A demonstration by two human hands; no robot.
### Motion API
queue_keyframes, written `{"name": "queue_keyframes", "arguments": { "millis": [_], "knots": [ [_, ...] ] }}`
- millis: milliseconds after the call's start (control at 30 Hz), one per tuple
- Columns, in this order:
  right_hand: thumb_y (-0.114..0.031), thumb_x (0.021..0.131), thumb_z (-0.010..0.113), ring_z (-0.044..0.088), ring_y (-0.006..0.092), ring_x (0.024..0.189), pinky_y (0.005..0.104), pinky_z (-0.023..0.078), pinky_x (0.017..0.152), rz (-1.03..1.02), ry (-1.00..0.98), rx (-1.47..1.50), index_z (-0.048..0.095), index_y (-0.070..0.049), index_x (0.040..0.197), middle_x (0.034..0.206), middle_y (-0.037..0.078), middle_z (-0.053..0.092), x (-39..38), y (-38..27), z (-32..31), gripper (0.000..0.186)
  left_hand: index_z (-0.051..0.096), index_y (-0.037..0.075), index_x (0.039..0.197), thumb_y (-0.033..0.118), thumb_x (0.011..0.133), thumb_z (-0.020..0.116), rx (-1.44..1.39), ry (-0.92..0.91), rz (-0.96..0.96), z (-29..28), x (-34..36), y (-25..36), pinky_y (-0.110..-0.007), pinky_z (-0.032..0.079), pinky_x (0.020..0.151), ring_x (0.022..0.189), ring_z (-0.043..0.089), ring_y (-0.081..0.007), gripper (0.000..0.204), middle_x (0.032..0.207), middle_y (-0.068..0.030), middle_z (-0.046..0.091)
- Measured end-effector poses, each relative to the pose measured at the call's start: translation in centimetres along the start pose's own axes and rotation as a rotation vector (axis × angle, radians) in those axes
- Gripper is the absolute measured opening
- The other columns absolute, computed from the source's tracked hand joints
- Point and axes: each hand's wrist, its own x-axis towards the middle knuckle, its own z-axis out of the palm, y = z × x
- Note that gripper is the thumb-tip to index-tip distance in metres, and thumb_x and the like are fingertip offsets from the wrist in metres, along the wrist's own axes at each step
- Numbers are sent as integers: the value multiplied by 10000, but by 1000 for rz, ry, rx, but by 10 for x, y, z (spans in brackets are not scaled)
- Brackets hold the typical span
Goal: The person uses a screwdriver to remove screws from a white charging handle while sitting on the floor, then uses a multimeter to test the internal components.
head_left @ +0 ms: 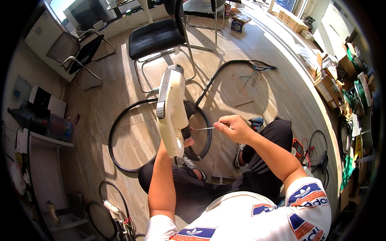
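right fingers (226,120) pinch one slim tool (204,128), half-hidden left fingers (189,141) grip one cream connector (173,113)

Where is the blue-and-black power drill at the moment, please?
In the head view, the power drill lies on the floor right of centre, between the right hand and the person's bent right knee.

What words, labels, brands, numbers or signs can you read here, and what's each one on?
I can't copy wording or brands, but here's where print shows:
White T-shirt: lettering on blue-and-orange patches, large enough to read, not quoted.
White panel, upper right: dark marks, too small to read.
Blue box beyond the chairs: markings too small to read.
Cream housing: no readable text.
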Motion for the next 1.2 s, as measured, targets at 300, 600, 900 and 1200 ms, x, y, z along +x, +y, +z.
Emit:
{"name": "queue_keyframes", "arguments": {
  "millis": [300,600,900,1200],
  "knots": [
    [-275,985,657,453,57,658,263,378,567,64,-78,55,606,-1,804,651,-16,517,12,15,-7,332,612,61,1235,-6,597,931,-40,13,35,5,-1,3,-361,541,894,1024,644,-183,716,1086,-49,685],
    [-230,951,701,517,92,627,286,438,581,-123,39,-7,614,20,889,658,46,583,-3,-7,3,272,628,59,1215,23,613,940,64,10,-2,-4,2,-10,-337,550,820,975,637,-160,679,1066,-44,688],
    [-280,930,704,571,243,554,374,448,543,-396,65,-333,631,-34,914,645,110,589,3,-5,3,257,623,63,1226,31,608,943,90,-4,36,-4,3,-8,-344,532,857,998,642,-170,697,1064,-45,690],
    [-211,955,666,483,245,446,364,378,452,-630,-105,-410,611,-67,937,554,34,438,19,10,1,155,602,67,1254,8,579,935,32,15,103,1,3,0,-364,536,881,1021,651,-199,755,1069,-46,676]
  ]
}}
